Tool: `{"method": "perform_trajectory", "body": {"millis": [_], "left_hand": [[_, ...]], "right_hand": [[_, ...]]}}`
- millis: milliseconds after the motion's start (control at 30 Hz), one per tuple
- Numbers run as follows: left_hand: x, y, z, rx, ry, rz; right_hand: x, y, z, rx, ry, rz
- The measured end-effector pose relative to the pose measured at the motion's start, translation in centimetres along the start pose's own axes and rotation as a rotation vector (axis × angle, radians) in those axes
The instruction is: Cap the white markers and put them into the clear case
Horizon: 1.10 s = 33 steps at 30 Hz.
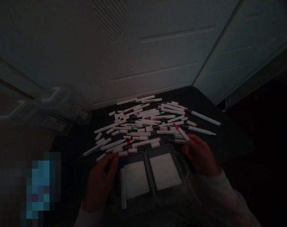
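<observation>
My right hand (201, 154) is closed around a white marker (183, 134), its bare pink end pointing up and left over the pile. My left hand (102, 178) has thumb and finger pinched at a white marker cap (123, 153) with a pinkish end; the dim light hides part of the grip. Below the hands lies an opened clear plastic case (146, 176) with a white pad in each half. A blue-capped marker (123, 186) rests along the left half of the case. Many loose white markers (145, 121) and caps are heaped just beyond it.
The markers lie on a dark tabletop (228, 142) against a pale panelled wall (157, 53). Clear bins (74, 107) with labels stand at the back left. The scene is dim, and a pixelated patch covers the lower left.
</observation>
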<state>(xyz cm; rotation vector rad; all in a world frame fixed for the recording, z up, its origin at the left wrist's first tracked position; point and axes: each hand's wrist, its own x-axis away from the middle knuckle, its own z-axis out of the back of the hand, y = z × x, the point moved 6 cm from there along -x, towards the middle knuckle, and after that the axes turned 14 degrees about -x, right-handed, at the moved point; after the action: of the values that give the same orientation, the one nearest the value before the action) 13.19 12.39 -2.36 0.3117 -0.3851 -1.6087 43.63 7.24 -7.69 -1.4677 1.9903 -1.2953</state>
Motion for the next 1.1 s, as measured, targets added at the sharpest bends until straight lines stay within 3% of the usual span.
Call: {"method": "perform_trajectory", "body": {"millis": [167,300,433,567,700,933,1100], "left_hand": [[-1.6,1.4,0.6,-0.081,0.021,-0.094],[-3.7,5.4,0.4,-0.188,0.034,-0.4],[-6.0,10.7,-2.0,-0.344,-0.088,-0.74],[-7.7,13.9,-4.9,-0.531,-0.198,-0.889],[-8.5,14.1,-6.5,-0.628,-0.276,-0.911],[-9.4,11.8,-5.8,-0.585,-0.265,-0.785],[-9.4,11.8,-5.7,-0.595,-0.285,-0.75]], "right_hand": [[-0.1,-0.1,0.2,-0.081,0.057,-0.015],[-0.2,-0.2,0.3,-0.098,0.079,-0.029],[-0.1,0.0,0.5,-0.093,0.1,-0.047],[0.0,-0.1,0.5,-0.094,0.111,-0.045],[0.0,-0.1,0.5,-0.098,0.103,-0.052],[0.1,0.0,0.7,-0.116,0.085,-0.059],[0.1,0.2,0.9,-0.153,0.099,-0.074]]}}
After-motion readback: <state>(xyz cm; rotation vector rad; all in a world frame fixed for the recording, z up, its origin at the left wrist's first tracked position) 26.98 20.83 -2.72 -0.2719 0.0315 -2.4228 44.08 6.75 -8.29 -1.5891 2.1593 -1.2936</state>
